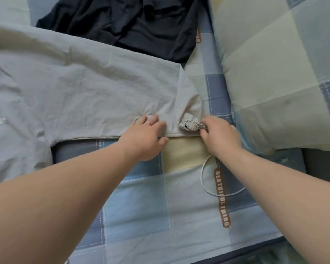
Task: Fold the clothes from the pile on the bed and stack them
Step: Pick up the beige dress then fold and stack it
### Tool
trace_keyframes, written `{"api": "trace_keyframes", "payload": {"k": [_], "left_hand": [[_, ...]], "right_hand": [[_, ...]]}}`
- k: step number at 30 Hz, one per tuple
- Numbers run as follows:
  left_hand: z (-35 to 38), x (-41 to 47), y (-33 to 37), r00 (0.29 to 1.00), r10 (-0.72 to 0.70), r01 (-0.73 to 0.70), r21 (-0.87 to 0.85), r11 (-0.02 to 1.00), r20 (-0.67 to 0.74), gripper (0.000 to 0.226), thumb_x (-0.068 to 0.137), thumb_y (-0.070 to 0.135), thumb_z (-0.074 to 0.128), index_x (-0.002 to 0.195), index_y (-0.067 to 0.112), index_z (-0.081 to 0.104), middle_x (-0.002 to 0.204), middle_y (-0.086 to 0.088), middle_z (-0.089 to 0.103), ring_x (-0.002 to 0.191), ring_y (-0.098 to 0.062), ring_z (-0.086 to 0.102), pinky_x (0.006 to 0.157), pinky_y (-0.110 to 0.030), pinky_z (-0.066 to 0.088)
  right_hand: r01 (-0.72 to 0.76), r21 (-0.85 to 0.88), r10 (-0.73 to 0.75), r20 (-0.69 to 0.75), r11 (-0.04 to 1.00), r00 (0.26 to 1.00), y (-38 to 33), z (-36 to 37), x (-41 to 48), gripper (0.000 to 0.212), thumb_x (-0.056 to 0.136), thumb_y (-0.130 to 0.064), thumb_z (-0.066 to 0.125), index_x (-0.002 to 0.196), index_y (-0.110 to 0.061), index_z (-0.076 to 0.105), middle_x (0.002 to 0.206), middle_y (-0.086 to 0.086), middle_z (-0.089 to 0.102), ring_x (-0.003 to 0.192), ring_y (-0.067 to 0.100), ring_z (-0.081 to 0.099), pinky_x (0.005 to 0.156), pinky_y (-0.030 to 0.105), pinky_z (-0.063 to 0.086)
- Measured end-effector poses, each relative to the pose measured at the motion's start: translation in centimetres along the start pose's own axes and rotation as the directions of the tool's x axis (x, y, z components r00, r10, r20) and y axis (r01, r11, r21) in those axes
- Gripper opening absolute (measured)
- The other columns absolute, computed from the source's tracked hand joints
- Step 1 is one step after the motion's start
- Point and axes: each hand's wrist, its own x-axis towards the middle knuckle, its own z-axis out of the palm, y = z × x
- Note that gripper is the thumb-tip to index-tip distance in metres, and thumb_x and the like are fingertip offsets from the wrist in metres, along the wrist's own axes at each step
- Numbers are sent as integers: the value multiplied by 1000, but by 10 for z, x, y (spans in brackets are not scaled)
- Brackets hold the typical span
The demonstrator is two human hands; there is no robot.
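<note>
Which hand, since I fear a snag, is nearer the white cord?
Right. The right hand, pinching the cuff, is just beyond the white cord; the left hand lies farther left.

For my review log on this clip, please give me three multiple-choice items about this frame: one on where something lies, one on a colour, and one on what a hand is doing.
1. Where does the dark garment lie?
A. beyond the grey garment, on its far side
B. in a basket
C. draped over the right forearm

2. What colour is the cord on the checked sheet?
A. red
B. white
C. black

3. What is the right hand doing?
A. lying flat and open
B. holding the cord
C. pinching the grey garment's gathered cuff

Answers:
1 A: it lies past the grey garment's far edge.
2 B: the loop reads white against the sheet.
3 C: its fingers curl onto the elastic cuff.
</note>
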Motion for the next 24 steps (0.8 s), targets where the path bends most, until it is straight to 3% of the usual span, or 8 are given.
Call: {"api": "trace_keyframes", "payload": {"k": [3,5,8,11,16,18,21,24], "left_hand": [[-23,-8,20,997,-80,75,-396,915,4,56,104,45,46,154,19,38,158,-1,39,145,-19,36,113,-27,28],[-40,-16,35,974,-194,210,-788,578,117,53,104,49,46,147,19,49,146,1,53,132,-13,48,102,-26,35],[-67,-28,39,943,-194,285,-958,44,271,59,100,64,36,139,23,56,136,4,61,131,-15,49,111,-39,35],[-100,-47,24,971,-140,170,-972,-163,194,67,96,72,34,131,23,63,123,5,71,124,-19,60,112,-43,38],[-155,-93,-38,994,-97,18,-976,-218,40,86,83,78,53,140,13,58,133,-12,65,122,-28,63,107,-45,47],[-169,-114,-67,987,-162,-31,-986,-163,-4,65,92,56,60,136,9,60,133,-14,65,115,-28,66,99,-41,51],[-176,-139,-120,885,-462,-99,-993,-67,-57,28,93,13,63,120,11,68,120,-18,71,97,-32,70,83,-40,57],[-180,-172,-187,817,-570,-132,-990,-37,-88,27,82,13,68,107,19,71,109,-13,74,105,-37,70,89,-49,56]], "right_hand": [[-21,280,54,-111,960,992,-11,-21,1,13,97,-30,54,90,-20,57,89,-2,59,93,29,57,77,39,38],[-30,548,110,-113,836,987,-24,-40,-4,26,94,-29,59,76,-13,49,68,-4,51,72,23,49,66,37,36],[23,752,30,-57,659,998,-55,-77,-17,33,83,-42,65,79,-9,59,64,-7,52,63,13,46,64,34,39],[17,859,-137,62,512,989,-95,-110,-30,21,88,-36,64,92,-18,73,86,-5,70,82,11,63,85,38,52],[-256,935,-278,321,247,905,-176,-155,-41,50,97,-40,28,130,-24,62,126,-5,70,125,9,59,113,41,34],[-282,931,-317,347,233,883,-213,-163,-44,52,101,-32,19,137,-21,54,128,-3,69,128,10,56,114,41,32],[-231,932,-285,311,280,907,-275,-162,-46,47,101,-30,21,130,-22,58,120,-1,73,122,15,61,110,43,39],[-147,933,-186,217,327,958,-341,-152,-49,40,103,-34,30,122,-29,65,117,-5,74,117,14,63,109,43,42]]}}
